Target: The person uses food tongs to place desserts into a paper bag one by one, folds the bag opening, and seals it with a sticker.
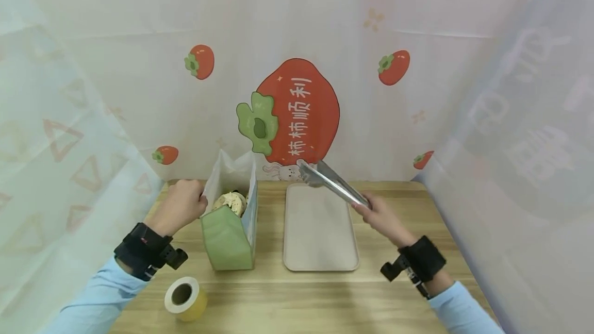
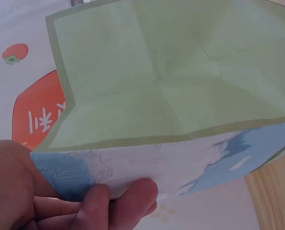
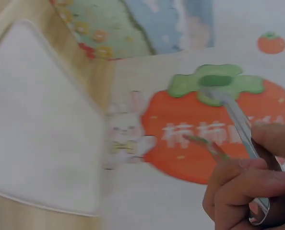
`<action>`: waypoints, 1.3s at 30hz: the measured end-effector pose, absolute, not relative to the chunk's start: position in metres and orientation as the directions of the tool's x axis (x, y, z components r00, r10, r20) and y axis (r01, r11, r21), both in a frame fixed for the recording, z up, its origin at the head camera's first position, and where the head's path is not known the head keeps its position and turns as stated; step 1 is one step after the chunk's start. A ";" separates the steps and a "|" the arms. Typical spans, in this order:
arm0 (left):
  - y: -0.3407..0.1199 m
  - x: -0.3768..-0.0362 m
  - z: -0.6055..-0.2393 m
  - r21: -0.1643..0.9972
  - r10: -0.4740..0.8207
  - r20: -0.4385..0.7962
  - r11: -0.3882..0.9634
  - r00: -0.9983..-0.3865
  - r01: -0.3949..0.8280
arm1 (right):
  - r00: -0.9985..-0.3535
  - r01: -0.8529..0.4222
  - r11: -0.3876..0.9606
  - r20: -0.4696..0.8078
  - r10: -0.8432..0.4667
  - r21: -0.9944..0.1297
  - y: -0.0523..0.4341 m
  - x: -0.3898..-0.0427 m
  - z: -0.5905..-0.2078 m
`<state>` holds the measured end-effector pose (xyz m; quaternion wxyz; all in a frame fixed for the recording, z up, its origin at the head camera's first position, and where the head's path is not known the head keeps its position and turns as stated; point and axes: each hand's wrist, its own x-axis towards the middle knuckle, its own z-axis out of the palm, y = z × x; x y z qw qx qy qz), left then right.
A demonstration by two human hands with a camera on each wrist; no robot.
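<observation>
**Thin paper bag held open, steel tongs lifted clear**

Nearest the person, at about 7 o'clock on the table [image 1: 371,293], a roll of yellow tape [image 1: 186,298] stands on its side, well apart from both hands.

Further in, at 10 o'clock, the paper bag [image 1: 230,220] stands upright with its mouth open. The left hand [image 1: 182,206] pinches the bag's top edge on its left side; the left wrist view shows the fingers [image 2: 128,196] curled under the printed wall, with the thumb side against it. The bag looks light and soft: its walls are creased and would likely buckle under a hard squeeze, so the rim, taken lightly, seems the safest place to hold. Inside it, near the top, sits a round pastry [image 1: 230,202], which looks soft and easy to crush.

At the centre lies a flat, pale tray [image 1: 320,241], just beside the bag on its right.

At 2 o'clock the right hand [image 1: 381,216] grips the tongs [image 1: 330,181] at the handle end, fingers [image 3: 243,187] wrapped round the metal. The tongs look stiff, smooth and probably slippery. Their tips hang in the air over the tray's far edge, holding nothing; I cannot tell how far apart they stand.

Beyond the table hangs a curtain [image 1: 297,40] printed with persimmons.
</observation>
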<state>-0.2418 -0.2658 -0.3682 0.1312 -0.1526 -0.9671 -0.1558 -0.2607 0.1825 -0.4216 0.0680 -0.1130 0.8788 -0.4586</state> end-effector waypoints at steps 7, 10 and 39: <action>-0.270 -0.236 -0.374 0.319 0.221 0.318 0.891 -0.922 0.324 | -0.999 0.022 0.617 -0.040 -0.014 -0.787 0.157 -0.250 -0.530; -0.271 -0.234 -0.379 0.341 0.205 0.308 0.888 -0.929 0.309 | -0.999 0.040 0.644 -0.013 0.046 -0.764 0.147 -0.245 -0.562; -0.276 -0.218 -0.386 0.420 0.088 0.262 0.886 -0.961 0.195 | -0.971 -0.067 0.903 0.235 0.039 -0.424 0.131 -0.236 -0.595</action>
